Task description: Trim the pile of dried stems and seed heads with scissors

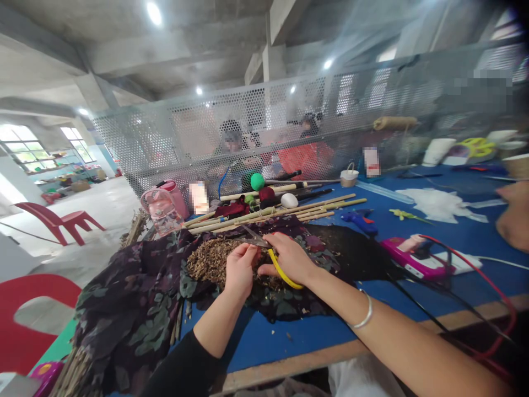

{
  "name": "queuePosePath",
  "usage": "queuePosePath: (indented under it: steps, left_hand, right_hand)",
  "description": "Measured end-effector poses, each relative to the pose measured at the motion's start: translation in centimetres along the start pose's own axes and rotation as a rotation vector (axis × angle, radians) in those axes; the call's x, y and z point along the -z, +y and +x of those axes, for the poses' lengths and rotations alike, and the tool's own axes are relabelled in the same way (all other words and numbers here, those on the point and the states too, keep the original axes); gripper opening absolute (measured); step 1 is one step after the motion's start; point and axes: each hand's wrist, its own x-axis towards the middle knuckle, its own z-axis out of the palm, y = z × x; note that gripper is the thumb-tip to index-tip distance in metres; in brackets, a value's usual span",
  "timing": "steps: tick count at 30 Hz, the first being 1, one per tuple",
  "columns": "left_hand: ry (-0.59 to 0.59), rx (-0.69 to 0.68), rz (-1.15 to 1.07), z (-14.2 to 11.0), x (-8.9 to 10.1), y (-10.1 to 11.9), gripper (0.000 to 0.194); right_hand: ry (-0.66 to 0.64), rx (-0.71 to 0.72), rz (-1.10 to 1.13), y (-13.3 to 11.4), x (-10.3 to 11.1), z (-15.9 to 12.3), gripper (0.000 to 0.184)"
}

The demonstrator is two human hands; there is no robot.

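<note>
My right hand (pixel 289 256) is closed around a pair of scissors with yellow handles (pixel 283 271), whose blades point left and away from me. Close beside the blades, my left hand (pixel 241 269) has its fingers pinched together; whatever lies between them is too small to make out. Both hands are over a heap of small brown dried bits (pixel 209 259). The heap rests on a dark flower-patterned cloth (pixel 132 298) spread across the blue table (pixel 264 347).
Behind the heap lie several bamboo sticks (pixel 330 205), a green ball (pixel 257 181) and a white ball (pixel 289 200). A blue glue gun (pixel 361 221) and a magenta power strip (pixel 413 259) with cables sit on the right. Another person's hand (pixel 514 215) shows at the right edge.
</note>
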Motion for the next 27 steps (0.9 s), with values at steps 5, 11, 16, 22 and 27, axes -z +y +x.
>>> queuePosePath:
  steps: [5, 11, 16, 22, 27]
  left_hand:
    - [0.0, -0.008, -0.027, 0.05, 0.03, -0.02, 0.023]
    - [0.05, -0.006, -0.024, 0.14, -0.09, 0.49, 0.026]
    - [0.062, -0.045, 0.062, 0.27, 0.05, 0.43, 0.021]
    - [0.036, -0.046, 0.117, 0.12, 0.01, 0.59, 0.017]
    - [0.036, -0.023, 0.082, 0.17, 0.04, 0.58, 0.019]
  right_hand:
    - [-0.031, -0.037, 0.028, 0.4, -0.08, -0.09, 0.05]
    - [-0.049, -0.04, 0.046, 0.33, -0.31, -0.13, 0.045]
    - [-0.045, -0.021, 0.011, 0.13, -0.44, -0.13, 0.056]
    - [-0.037, -0.033, 0.009, 0.35, -0.48, -0.18, 0.053]
    - [-0.06, -0.045, 0.036, 0.53, -0.44, -0.15, 0.044]
